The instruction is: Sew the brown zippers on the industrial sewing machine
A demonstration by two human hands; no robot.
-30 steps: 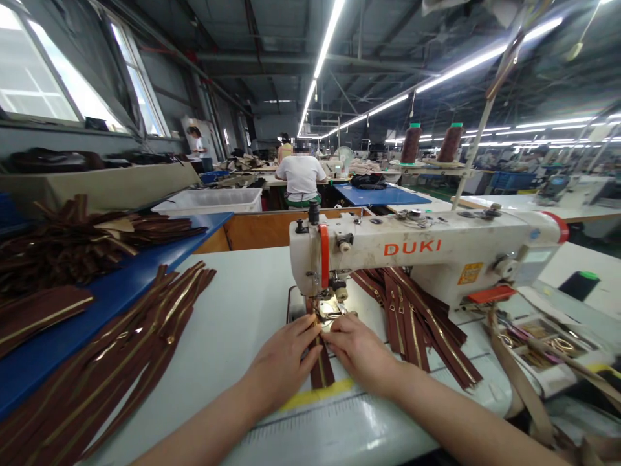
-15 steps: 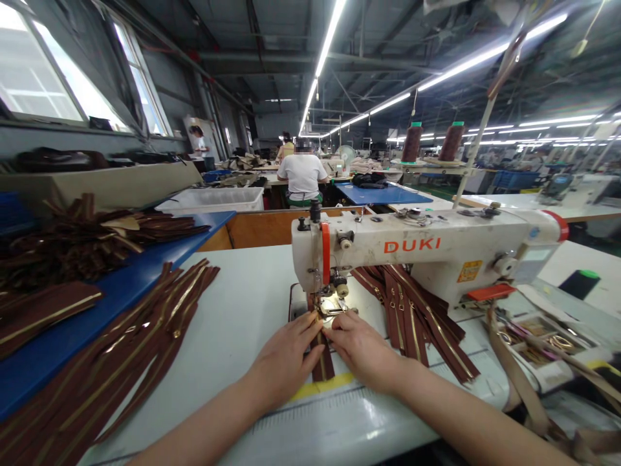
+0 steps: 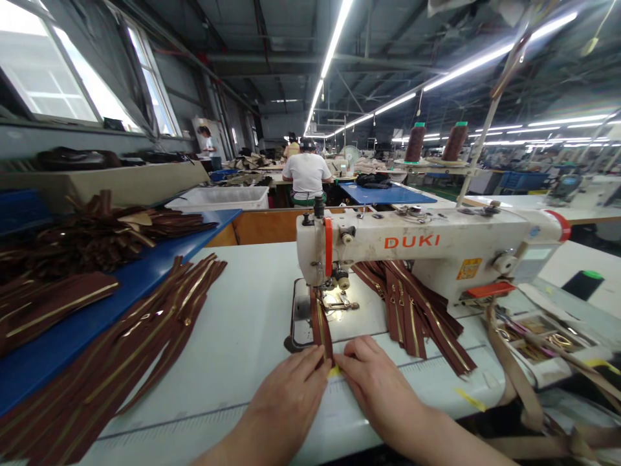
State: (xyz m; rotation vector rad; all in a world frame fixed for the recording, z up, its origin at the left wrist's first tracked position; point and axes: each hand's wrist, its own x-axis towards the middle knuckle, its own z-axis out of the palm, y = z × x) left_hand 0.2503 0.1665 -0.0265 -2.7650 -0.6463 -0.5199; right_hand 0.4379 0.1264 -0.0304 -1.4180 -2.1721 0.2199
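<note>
A brown zipper strip (image 3: pixel 321 327) with metal teeth runs from under the needle area of a white sewing machine (image 3: pixel 412 236) toward me. My left hand (image 3: pixel 291 395) lies at the strip's near end, its fingers close together with the fingertips on the strip. My right hand (image 3: pixel 378 388) is just right of that end, fingers bent and pressed together; what its fingertips pinch is too small to tell. Behind the machine's needle lies a fanned pile of brown zippers (image 3: pixel 412 317).
Long brown zippers (image 3: pixel 160 323) spread over the table's left side, beside a blue surface (image 3: pixel 130 285) with more bundles. A tray of metal rings (image 3: pixel 548 340) stands at the right. A person in a white shirt (image 3: pixel 307 175) sits ahead with their back turned.
Both hands have moved toward me, away from the needle, to the table's near edge. More of the strip and the machine's metal plate now shows.
</note>
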